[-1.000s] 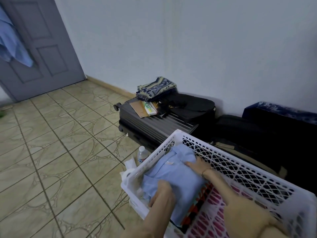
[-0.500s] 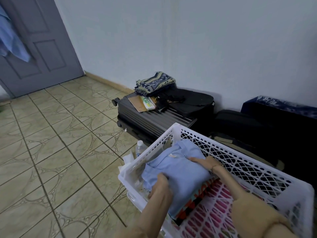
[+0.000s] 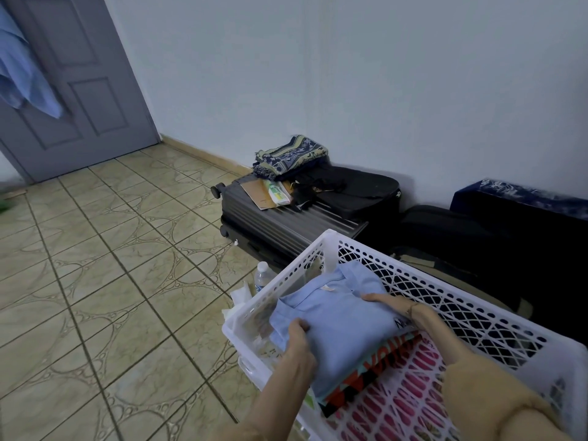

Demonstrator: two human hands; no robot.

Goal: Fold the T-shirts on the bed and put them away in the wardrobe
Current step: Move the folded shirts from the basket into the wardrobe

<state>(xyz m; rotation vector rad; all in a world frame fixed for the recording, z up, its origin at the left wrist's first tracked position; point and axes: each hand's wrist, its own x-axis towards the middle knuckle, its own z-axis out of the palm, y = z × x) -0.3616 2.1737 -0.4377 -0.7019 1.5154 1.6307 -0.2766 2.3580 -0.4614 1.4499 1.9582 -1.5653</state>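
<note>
A folded light blue shirt (image 3: 337, 316) lies inside a white plastic lattice basket (image 3: 451, 300), on top of a folded orange-and-black patterned garment (image 3: 378, 367). My left hand (image 3: 297, 343) grips the shirt's near left edge, fingers curled over it. My right hand (image 3: 393, 305) holds the shirt's right side, fingers laid over the top and partly hidden behind the fabric. Pink cloth shows through the basket's bottom.
A dark grey suitcase (image 3: 280, 224) with a folded blue patterned cloth (image 3: 289, 155), an envelope and a black bag lies against the wall. A water bottle (image 3: 263, 275) stands by the basket. Dark bags fill the right. A grey door (image 3: 79, 87) stands left; tiled floor stretches between.
The view has shifted slightly and the shirt sits a little further right in the basket. Both hands keep their hold on it.
</note>
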